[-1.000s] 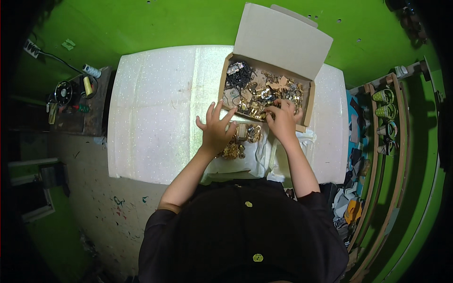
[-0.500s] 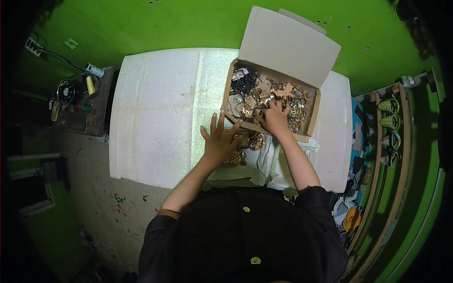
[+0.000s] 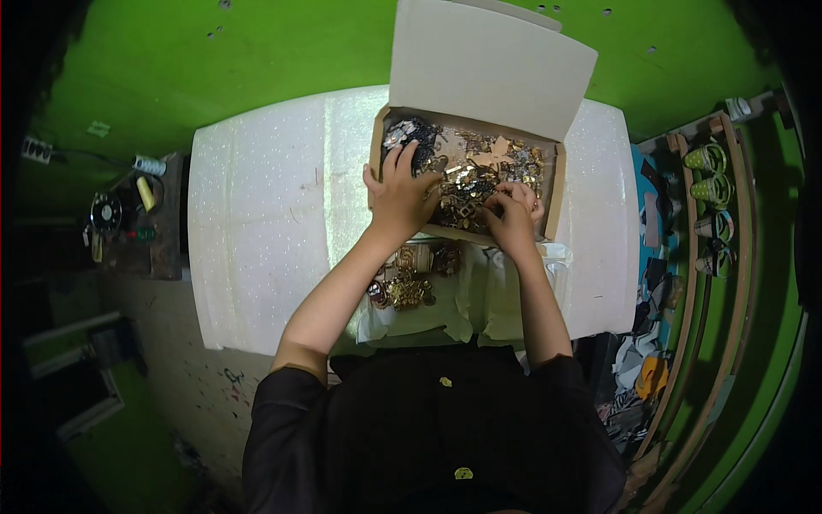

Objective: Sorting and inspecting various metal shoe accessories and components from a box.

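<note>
Metal pieces point(image 3: 467, 182) inside an open cardboard box point(image 3: 556, 199).
Right hand point(image 3: 512, 223): fingers bent at the pieces; whether its grip holds one cannot be told. Left hand point(image 3: 396, 199): grip wide, over the box's left side. White surface point(image 3: 257, 223) beneath the box.

Free room left of box point(image 3: 555, 193), raised lid point(image 3: 492, 68) behind

Thread spools point(image 3: 145, 194), scraps point(image 3: 632, 360) and racked footwear point(image 3: 708, 189) suggest a workshop.
</note>
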{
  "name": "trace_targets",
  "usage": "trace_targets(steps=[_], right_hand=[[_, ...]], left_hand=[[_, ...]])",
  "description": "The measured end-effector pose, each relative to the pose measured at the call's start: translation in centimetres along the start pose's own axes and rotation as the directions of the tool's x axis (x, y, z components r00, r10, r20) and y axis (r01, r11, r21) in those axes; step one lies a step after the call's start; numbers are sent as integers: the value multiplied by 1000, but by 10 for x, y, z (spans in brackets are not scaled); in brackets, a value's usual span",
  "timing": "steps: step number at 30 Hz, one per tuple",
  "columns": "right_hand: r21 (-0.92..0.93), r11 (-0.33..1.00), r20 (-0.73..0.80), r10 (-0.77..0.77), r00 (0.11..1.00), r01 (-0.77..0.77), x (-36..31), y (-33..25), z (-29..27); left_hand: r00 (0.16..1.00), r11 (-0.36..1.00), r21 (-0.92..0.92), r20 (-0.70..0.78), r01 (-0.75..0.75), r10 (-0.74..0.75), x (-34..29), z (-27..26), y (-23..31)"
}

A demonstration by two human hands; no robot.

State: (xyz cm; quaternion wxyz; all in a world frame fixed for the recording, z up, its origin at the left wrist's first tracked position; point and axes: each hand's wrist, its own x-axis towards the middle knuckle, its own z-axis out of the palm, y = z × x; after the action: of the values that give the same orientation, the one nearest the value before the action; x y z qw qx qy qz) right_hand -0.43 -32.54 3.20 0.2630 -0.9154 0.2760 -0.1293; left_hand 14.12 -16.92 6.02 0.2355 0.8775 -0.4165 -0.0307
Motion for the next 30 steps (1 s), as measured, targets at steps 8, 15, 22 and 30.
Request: trace_targets(steps=[8, 15, 22, 30], right_hand=[[39, 995, -323, 103, 941, -95, -18, 5, 10], [56, 998, -410, 56, 911, -37, -18, 4, 8], [68, 997, -452, 12, 892, 21, -19, 6, 10], [99, 994, -471, 9, 882, 43, -17, 6, 9]], left_hand=[[955, 983, 172, 295, -69, 15, 55, 51, -1], [961, 987, 155, 278, -41, -4, 56, 57, -5], [997, 997, 72, 60, 39, -43, 56, 55, -21], [1000, 1000, 1, 14, 16, -16, 52, 50, -21]])
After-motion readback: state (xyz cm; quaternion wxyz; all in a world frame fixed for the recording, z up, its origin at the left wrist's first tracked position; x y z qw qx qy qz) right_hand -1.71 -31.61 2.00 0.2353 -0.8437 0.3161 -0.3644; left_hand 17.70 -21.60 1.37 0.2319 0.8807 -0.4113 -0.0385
